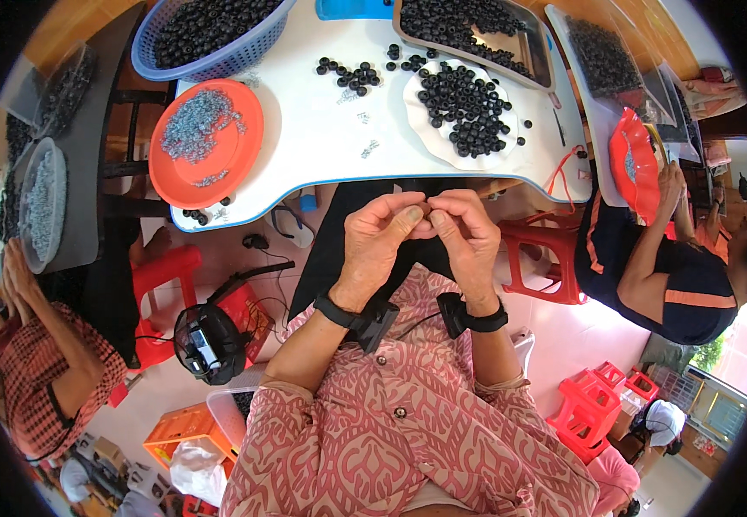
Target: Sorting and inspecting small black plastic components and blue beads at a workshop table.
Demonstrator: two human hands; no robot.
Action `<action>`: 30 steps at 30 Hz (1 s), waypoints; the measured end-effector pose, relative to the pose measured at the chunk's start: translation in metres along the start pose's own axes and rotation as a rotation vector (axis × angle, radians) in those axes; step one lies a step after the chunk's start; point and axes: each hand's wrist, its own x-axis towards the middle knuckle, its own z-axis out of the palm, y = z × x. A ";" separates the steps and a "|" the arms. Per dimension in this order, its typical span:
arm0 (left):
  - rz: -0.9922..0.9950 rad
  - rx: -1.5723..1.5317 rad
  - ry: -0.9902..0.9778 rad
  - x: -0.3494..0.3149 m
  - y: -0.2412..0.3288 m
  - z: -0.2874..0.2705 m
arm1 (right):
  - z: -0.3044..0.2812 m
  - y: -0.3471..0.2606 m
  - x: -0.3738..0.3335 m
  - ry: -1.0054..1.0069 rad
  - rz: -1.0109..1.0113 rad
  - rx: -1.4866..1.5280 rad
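Observation:
My left hand (377, 246) and my right hand (466, 246) meet in front of the white table's near edge. Thumbs and forefingers are pinched together, fingertips almost touching; whatever lies between them is too small or hidden to make out. Beyond my right hand, a white wavy-edged plate (410, 103) carries many round black parts (468, 112) with holes, like small wheels. To the left stands a red-orange plate (240, 164) with a heap of small clear bluish pieces (197, 127). Between the plates, loose black parts (358, 82) and a few clear pieces (369, 148) lie on the white table (305, 129).
At the back are a blue basket (210, 60) and a metal tray (546, 73), both with black parts. Red stools (541, 258) flank me. Other people work at tables on the left (55, 370) and right (684, 284). A small black fan-like device (210, 345) stands at left.

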 end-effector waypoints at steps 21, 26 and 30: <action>0.166 0.014 0.206 0.075 0.117 -0.020 | 0.004 0.002 0.008 0.023 0.032 -0.087; 0.360 0.040 0.188 0.140 0.202 -0.046 | 0.007 0.005 0.008 -0.022 0.007 -0.111; 0.480 -0.116 0.271 0.151 0.227 -0.039 | 0.006 0.009 0.009 -0.024 0.005 -0.133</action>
